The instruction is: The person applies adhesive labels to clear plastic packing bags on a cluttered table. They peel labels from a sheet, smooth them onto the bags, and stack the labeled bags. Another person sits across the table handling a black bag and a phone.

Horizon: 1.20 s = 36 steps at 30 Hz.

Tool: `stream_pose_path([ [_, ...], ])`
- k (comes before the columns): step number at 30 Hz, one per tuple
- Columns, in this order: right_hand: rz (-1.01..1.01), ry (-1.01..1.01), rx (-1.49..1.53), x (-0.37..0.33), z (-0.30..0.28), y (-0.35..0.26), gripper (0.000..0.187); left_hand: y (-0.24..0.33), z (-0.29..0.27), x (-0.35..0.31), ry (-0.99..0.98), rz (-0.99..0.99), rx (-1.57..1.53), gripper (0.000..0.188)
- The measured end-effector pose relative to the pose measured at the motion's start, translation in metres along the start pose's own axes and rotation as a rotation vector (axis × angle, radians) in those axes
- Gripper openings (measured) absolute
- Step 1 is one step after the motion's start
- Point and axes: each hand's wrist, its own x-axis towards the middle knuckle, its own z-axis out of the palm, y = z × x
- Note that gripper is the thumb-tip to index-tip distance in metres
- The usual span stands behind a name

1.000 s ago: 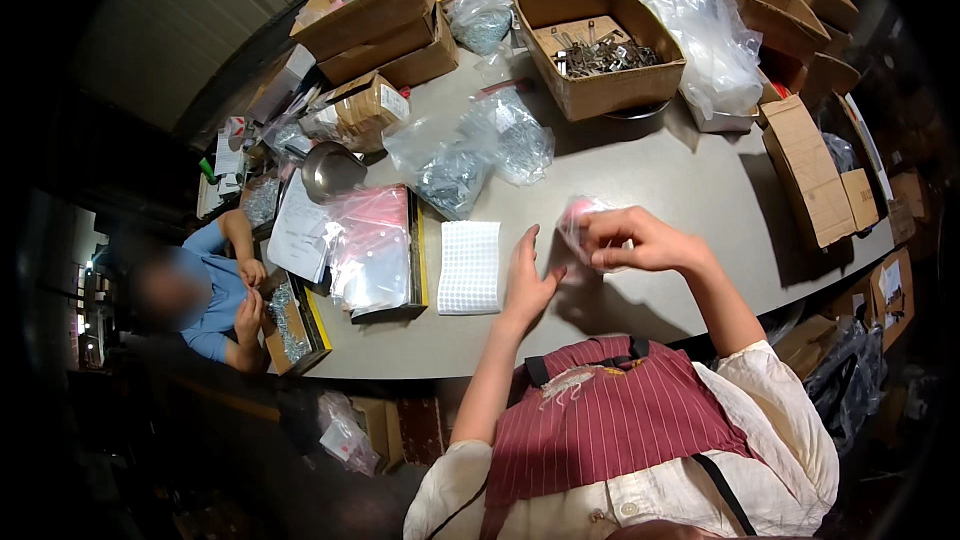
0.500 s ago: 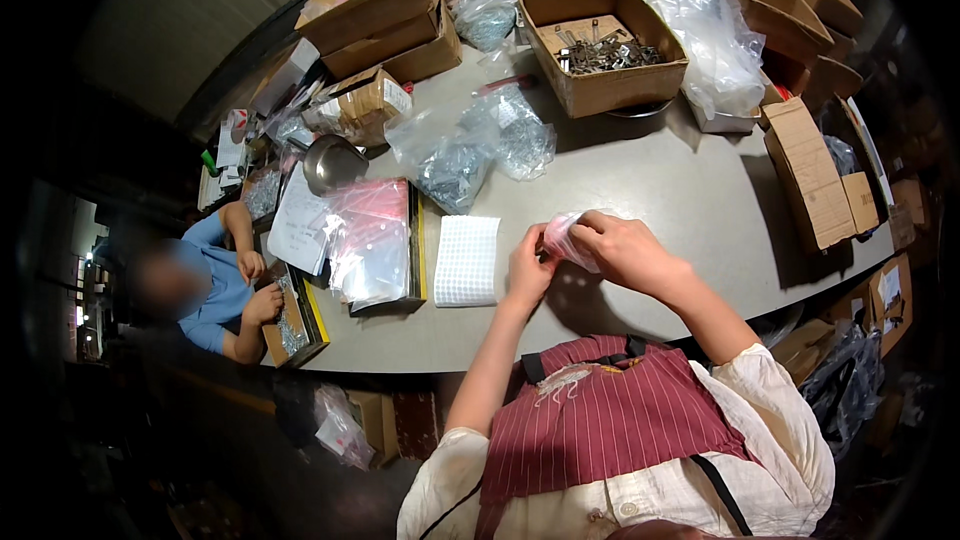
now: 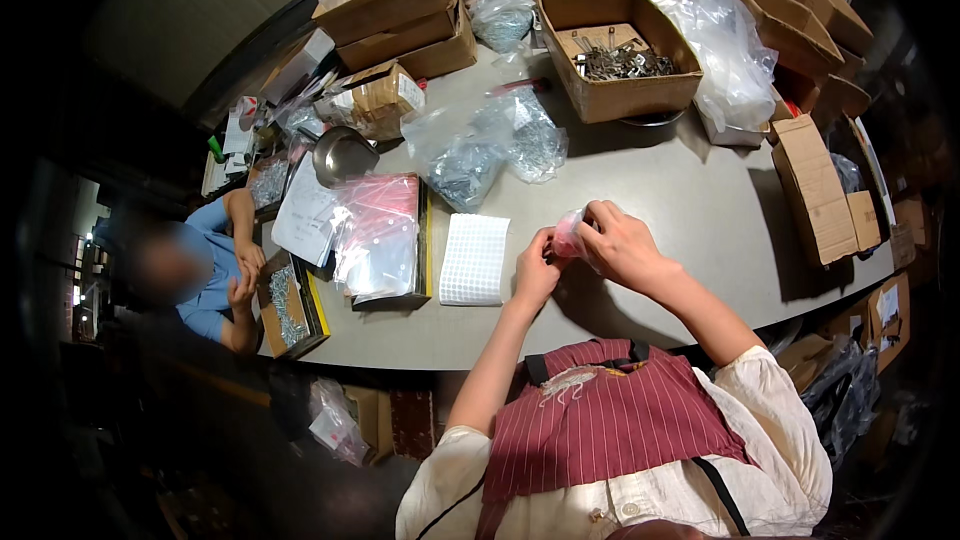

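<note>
Between my two hands, a little above the grey table, is a small clear plastic bag (image 3: 570,236) with a pink-red part. My left hand (image 3: 537,268) pinches its left side. Closed on its upper right side is my right hand (image 3: 622,243); what lies inside the bag is hidden by my fingers. Left of my hands lies a sheet of small round stickers (image 3: 475,260). Beyond that, a stack of flat clear bags with pink-red tops (image 3: 378,235) sits in a shallow box.
Two plastic bags of small metal parts (image 3: 468,175) (image 3: 532,140) lie beyond the sheet. A cardboard box of metal pieces (image 3: 620,90) stands farther back. A metal scoop (image 3: 342,155) rests at left. A co-worker in a blue shirt (image 3: 215,265) sits by a tray of hardware (image 3: 287,310).
My hands still hold the small bag, and its pink-red part has turned slightly. The co-worker's hands have lifted off the hardware tray and come together. The whole view has shifted a little.
</note>
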Motion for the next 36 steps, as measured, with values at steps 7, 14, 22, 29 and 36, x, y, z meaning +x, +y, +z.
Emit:
stream_pose_path([
  [7, -0.169, 0.104, -0.05, -0.003, 0.003, 0.008, 0.021, -0.006, 0.001, 0.003, 0.011, 0.01, -0.017, 0.034],
  [14, -0.208, 0.099, -0.076, -0.007, 0.005, 0.009, 0.022, -0.006, 0.0, 0.003, -0.012, -0.016, -0.033, 0.032],
  [22, -0.243, 0.143, -0.083, -0.011, 0.007, 0.006, 0.027, -0.009, 0.0, 0.001, 0.008, -0.015, -0.046, 0.035],
  [29, -0.25, 0.11, -0.073, -0.017, 0.009, 0.008, 0.026, 0.002, 0.0, 0.0, 0.014, -0.038, -0.003, 0.034],
  [36, -0.258, 0.145, -0.064, -0.015, 0.011, 0.007, 0.024, -0.009, -0.001, 0.002, -0.002, -0.06, -0.044, 0.034],
])
